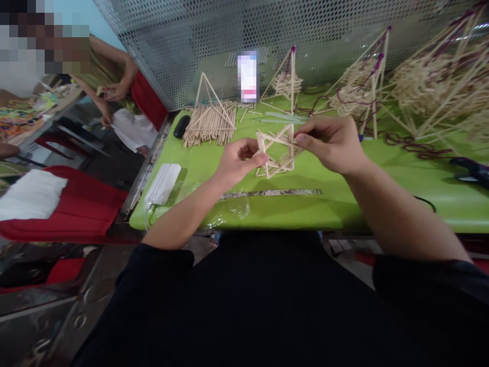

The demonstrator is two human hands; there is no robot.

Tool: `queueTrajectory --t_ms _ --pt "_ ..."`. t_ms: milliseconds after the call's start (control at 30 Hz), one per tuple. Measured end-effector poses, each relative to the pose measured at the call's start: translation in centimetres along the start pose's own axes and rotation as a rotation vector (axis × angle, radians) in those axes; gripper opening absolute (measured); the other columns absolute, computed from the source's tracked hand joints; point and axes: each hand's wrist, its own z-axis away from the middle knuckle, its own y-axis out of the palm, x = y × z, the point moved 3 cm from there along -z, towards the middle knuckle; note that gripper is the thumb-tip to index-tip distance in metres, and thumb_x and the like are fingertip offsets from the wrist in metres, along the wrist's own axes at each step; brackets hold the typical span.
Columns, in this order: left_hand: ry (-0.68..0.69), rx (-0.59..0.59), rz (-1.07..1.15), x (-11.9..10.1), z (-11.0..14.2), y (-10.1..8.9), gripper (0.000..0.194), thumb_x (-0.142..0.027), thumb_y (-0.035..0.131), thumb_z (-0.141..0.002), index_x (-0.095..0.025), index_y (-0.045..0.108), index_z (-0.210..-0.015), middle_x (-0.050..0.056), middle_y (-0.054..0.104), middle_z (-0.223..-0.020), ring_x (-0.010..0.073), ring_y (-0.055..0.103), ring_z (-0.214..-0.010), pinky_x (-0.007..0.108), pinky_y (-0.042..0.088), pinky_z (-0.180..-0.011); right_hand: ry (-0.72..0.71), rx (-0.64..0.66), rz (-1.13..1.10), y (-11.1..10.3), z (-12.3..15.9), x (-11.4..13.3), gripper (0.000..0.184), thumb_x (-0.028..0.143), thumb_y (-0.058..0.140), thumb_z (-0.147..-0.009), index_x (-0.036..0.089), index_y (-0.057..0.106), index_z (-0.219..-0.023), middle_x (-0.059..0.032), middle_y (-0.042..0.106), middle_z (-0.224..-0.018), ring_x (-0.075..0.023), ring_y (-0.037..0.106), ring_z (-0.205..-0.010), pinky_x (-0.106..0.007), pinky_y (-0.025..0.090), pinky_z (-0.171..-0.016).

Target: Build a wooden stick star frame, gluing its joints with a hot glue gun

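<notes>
Between my two hands stands a small star-shaped frame of thin wooden sticks (280, 136), raised at the green table. My left hand (242, 159) grips its left corner, thumb in front and fingers behind. At its right corner, my right hand (330, 142) is closed in a pinch with thumb and forefinger against the sticks. Whether a separate stick lies in that pinch is hard to make out. Behind the frame lie some pale translucent sticks (280, 118). A pile of loose wooden sticks (210, 125) lies to the left, a stick triangle (204, 97) leaning over it.
Finished-looking stick pyramids with purple thread (292, 84) stand along the back and right of the green table (344, 214). Dark pliers (471, 171) lie far right, a white power bank (163, 183) left, a metal ruler (275, 193) in front. Another person (114, 81) sits at left.
</notes>
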Motion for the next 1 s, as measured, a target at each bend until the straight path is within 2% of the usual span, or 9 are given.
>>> queueTrajectory --t_ms 133,333,500,600,700,867,1000 --pt "0.031 -0.008 -0.043 0.0 0.1 0.1 0.043 -0.056 0.106 -0.088 -0.023 0.084 -0.105 0.002 0.077 -0.094 0.011 0.073 -0.077 0.024 0.062 -0.066 0.0 0.007 0.04 0.1 0.2 0.1 0.022 0.056 0.094 -0.1 0.034 0.091 -0.095 -0.0052 0.082 -0.092 -0.0266 0.067 -0.081 -0.048 0.059 -0.076" --pt "0.025 0.001 -0.069 -0.4 0.1 0.3 0.048 -0.057 0.109 -0.083 -0.022 0.084 -0.104 0.002 0.079 -0.093 0.0115 0.071 -0.073 0.026 0.059 -0.063 -0.008 -0.014 0.004 0.4 0.2 0.2 0.018 0.045 0.093 -0.101 0.031 0.088 -0.091 -0.0046 0.079 -0.085 -0.0241 0.064 -0.074 -0.045 0.047 -0.069" --pt "0.042 -0.018 -0.103 -0.3 0.1 0.4 0.05 -0.059 0.11 -0.081 -0.023 0.084 -0.105 0.003 0.082 -0.095 0.0116 0.073 -0.075 0.025 0.06 -0.064 -0.125 -0.127 0.137 0.1 1.0 1.3 0.017 0.049 0.093 -0.099 0.036 0.085 -0.09 -0.0067 0.072 -0.086 -0.0273 0.061 -0.076 -0.052 0.054 -0.077" --pt "0.05 -0.002 -0.109 -0.2 0.4 0.5 0.048 -0.058 0.108 -0.085 -0.023 0.085 -0.108 0.003 0.084 -0.099 0.0127 0.077 -0.078 0.025 0.063 -0.067 -0.186 -0.005 0.329 0.1 1.5 2.0 0.015 0.055 0.091 -0.099 0.04 0.09 -0.101 -0.0079 0.072 -0.084 -0.0311 0.063 -0.079 -0.056 0.054 -0.081" --pt "0.045 -0.007 -0.101 -0.3 0.6 0.6 0.05 -0.058 0.108 -0.084 -0.023 0.085 -0.111 0.004 0.084 -0.101 0.0142 0.079 -0.081 0.027 0.068 -0.072 -0.203 0.109 0.521 0.5 1.8 2.5 0.026 0.058 0.092 -0.095 0.038 0.092 -0.112 -0.0074 0.073 -0.081 -0.0351 0.072 -0.085 -0.053 0.051 -0.082" --pt "0.076 -0.033 -0.119 -0.7 0.7 0.7 0.049 -0.056 0.109 -0.083 -0.023 0.084 -0.109 0.003 0.081 -0.096 0.0129 0.076 -0.077 0.024 0.064 -0.064 -0.212 0.131 0.655 1.4 2.1 3.3 0.039 0.061 0.095 -0.089 0.037 0.088 -0.118 -0.0056 0.077 -0.078 -0.0365 0.078 -0.092 -0.042 0.047 -0.072" --pt "0.057 -0.033 -0.174 -1.0 0.8 0.8 0.048 -0.057 0.107 -0.086 -0.021 0.083 -0.109 0.004 0.083 -0.099 0.0129 0.076 -0.077 0.025 0.066 -0.066 -0.239 0.132 0.709 1.8 2.2 3.2 0.043 0.068 0.094 -0.091 0.034 0.086 -0.115 -0.0057 0.076 -0.074 -0.0332 0.076 -0.087 -0.038 0.042 -0.067"
